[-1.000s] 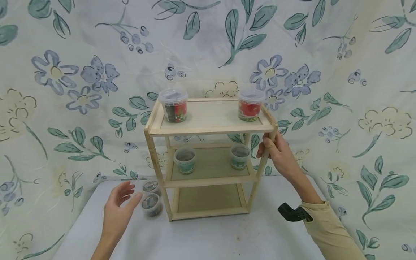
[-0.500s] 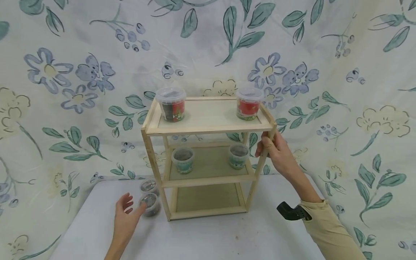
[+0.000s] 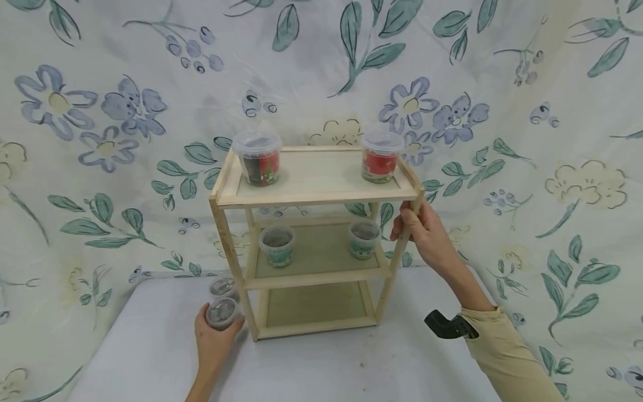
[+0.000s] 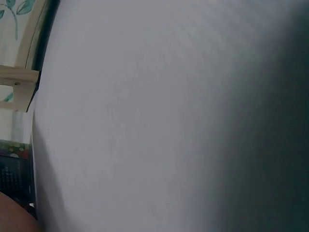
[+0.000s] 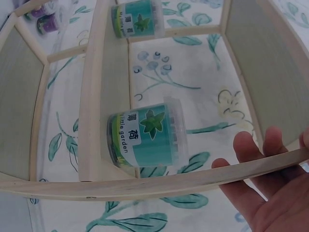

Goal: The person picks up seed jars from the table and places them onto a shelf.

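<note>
My left hand (image 3: 215,341) curls its thumb and fingers round a small lidded plastic cup (image 3: 222,312) on the table, left of the wooden rack. Just behind it stands a second lidded cup (image 3: 224,286). In the left wrist view, a dark-labelled cup (image 4: 15,176) and part of a finger show at the lower left edge. My right hand (image 3: 427,234) grips the right front post of the three-tier wooden rack (image 3: 321,199), just below the top shelf. In the right wrist view, several fingers (image 5: 248,145) wrap that post.
Two red-labelled lidded cups, a left one (image 3: 260,162) and a right one (image 3: 380,159), stand on the top shelf. The middle shelf bears two teal-labelled cups, left (image 3: 279,248) and right (image 3: 363,241). A floral cloth (image 3: 311,72) hangs behind the white table (image 3: 311,368).
My left hand has moved right to the nearer table cup and closed round it. My right hand stays on the post. The head view has shifted slightly right.
</note>
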`<action>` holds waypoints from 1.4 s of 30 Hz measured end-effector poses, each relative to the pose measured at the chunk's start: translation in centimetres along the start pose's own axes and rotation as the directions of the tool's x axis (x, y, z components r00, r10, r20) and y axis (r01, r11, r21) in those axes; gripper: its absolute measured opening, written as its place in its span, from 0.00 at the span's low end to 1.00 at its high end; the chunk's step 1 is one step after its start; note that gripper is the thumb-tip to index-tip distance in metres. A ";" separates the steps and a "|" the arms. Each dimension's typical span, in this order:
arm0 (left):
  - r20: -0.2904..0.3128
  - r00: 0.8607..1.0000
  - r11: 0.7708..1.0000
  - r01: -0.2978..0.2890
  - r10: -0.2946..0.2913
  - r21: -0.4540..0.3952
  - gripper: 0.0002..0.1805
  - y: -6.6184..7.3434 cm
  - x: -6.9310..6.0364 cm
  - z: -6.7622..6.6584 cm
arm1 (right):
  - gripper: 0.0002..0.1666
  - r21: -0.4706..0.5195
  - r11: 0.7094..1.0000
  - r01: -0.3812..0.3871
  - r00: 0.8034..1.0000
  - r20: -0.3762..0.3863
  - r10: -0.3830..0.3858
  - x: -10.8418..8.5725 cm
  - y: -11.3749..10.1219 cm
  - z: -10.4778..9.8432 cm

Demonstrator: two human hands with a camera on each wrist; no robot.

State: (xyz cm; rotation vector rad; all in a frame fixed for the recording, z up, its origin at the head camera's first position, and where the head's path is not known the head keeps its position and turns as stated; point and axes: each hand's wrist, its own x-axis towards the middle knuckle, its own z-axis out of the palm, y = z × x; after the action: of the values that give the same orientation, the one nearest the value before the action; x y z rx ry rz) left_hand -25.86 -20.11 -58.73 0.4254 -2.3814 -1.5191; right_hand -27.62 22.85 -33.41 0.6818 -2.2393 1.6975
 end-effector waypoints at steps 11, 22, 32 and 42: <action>-0.046 0.998 0.998 0.052 -0.050 0.037 0.53 -0.2 0.4 -0.1 | 0.08 0.004 1.000 -0.007 1.000 0.010 0.007 0.2 -0.3 0.1; -0.001 0.997 0.995 0.081 -0.081 0.051 0.54 0.1 0.3 -0.3 | 0.08 0.010 1.000 0.008 1.000 0.015 -0.008 0.3 -0.2 0.2; 0.011 0.992 0.986 0.126 -0.128 0.107 0.54 -0.2 -0.1 -0.8 | 0.08 0.002 1.000 -0.004 1.000 0.019 0.004 0.1 0.0 0.5; 0.004 0.999 0.994 0.051 -0.052 0.096 0.52 1.0 -1.5 -2.3 | 0.10 -0.032 0.999 0.016 1.000 0.002 -0.016 0.2 0.1 0.1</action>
State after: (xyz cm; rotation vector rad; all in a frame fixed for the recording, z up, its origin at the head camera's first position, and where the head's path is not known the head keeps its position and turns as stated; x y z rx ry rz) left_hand -23.66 -21.02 -56.99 0.5078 -2.4743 -1.4335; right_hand -27.81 22.77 -33.41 0.6917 -2.2509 1.6505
